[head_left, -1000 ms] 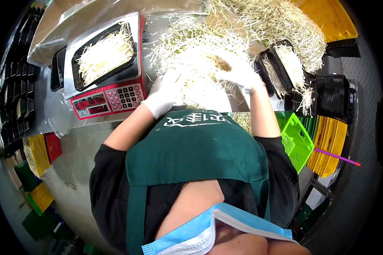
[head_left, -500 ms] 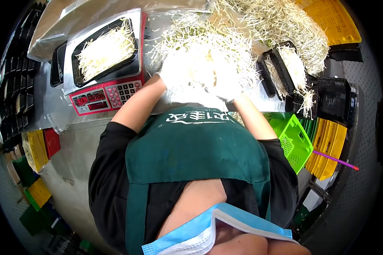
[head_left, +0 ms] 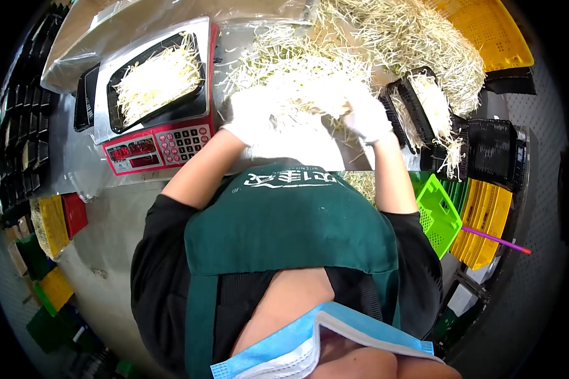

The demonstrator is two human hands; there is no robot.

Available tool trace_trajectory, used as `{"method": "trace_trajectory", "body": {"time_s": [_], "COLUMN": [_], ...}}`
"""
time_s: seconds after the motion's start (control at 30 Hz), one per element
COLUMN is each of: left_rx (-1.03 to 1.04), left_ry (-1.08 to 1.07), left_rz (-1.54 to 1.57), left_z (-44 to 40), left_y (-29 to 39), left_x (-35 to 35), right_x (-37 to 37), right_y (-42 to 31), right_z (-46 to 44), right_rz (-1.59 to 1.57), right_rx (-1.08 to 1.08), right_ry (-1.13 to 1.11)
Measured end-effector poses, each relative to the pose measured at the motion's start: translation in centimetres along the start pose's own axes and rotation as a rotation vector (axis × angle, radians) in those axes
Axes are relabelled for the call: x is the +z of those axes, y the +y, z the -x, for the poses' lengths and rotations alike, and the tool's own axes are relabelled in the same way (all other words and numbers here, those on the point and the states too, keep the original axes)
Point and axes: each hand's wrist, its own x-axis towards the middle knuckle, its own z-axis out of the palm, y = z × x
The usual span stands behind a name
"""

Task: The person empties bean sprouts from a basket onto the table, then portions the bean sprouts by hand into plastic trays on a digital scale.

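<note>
Both hands wear white gloves and touch a loose pile of bean sprouts (head_left: 297,69) on the metal table. My left hand (head_left: 250,115) is at the pile's left side, its fingers washed out by glare. At the right side of the pile is my right hand (head_left: 365,117), bent inward against some sprouts; glare hides its fingertips. To the left, a black tray of sprouts (head_left: 158,82) rests on a red scale (head_left: 161,150). Black trays with sprouts (head_left: 431,101) stand tilted just right of my right hand.
A larger sprout heap (head_left: 423,44) lies at the back right beside a yellow crate (head_left: 493,31). Stacked black trays (head_left: 496,151) sit at the right edge. Below the table are a green basket (head_left: 437,215) and yellow crates (head_left: 483,221). More black trays (head_left: 22,139) stand far left.
My hands came together over the near part of the pile, then moved apart again. My right hand is now farther right than half a second ago. The tray remains on the scale.
</note>
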Motion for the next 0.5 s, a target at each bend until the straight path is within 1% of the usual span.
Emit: {"method": "trace_trajectory", "body": {"time_s": [0.03, 0.07, 0.1, 0.13, 0.17, 0.2, 0.27, 0.3, 0.33, 0.4, 0.43, 0.47, 0.5], "left_rx": [-0.082, -0.079, -0.226, -0.187, -0.144, -0.096, 0.359, 0.301, 0.301, 0.374, 0.35, 0.351, 0.287], "left_ry": [-0.126, -0.134, -0.116, -0.074, -0.036, -0.003, -0.041, -0.232, -0.237, 0.069, 0.186, 0.19, 0.109], "left_rz": [-0.051, -0.052, 0.797, 0.928, 1.061, 1.192, 0.118, 0.293, 0.296, -0.118, -0.07, -0.068, -0.056], "left_z": [0.9, 1.5, 2.3, 3.0, 3.7, 4.4, 5.7, 5.5, 5.1, 3.7, 2.7, 3.1, 4.0], "left_y": [0.9, 0.8, 0.5, 0.2, 0.0, -0.2, -0.2, -0.1, 0.3, 0.9, 1.1, 0.4, -0.2], "left_x": [-1.1, -0.5, 0.6, 0.3, 0.1, -0.1, -2.1, -1.8, -0.8, 2.2, 3.3, 3.6, 2.9], "right_x": [0.7, 1.1, 1.7, 1.9, 1.5, -0.7, -2.2, -2.1, -0.7, 2.3, 2.1, 1.6, 1.2], "right_y": [1.2, 1.9, 3.5, 4.9, 5.8, 4.9, 4.7, 4.1, 3.8, 3.2, 1.7, -0.2, -1.2], "right_z": [0.5, 0.6, 0.3, 0.2, 0.4, 1.1, 1.0, 0.8, -0.1, -2.7, -2.7, -2.2, -1.8], "right_rz": [-0.162, -0.216, -0.143, -0.066, -0.003, -0.045, -0.309, -0.665, -0.667, -0.644, -0.639, -0.462, -0.284], "right_rx": [0.028, -0.01, 0.025, 0.055, 0.15, 0.12, 0.156, 0.075, 0.079, -0.066, -0.067, -0.056, -0.05], "right_ry": [0.121, 0.161, 0.041, -0.08, -0.126, -0.041, 0.028, 0.054, 0.052, -0.218, -0.212, -0.219, -0.231]}}
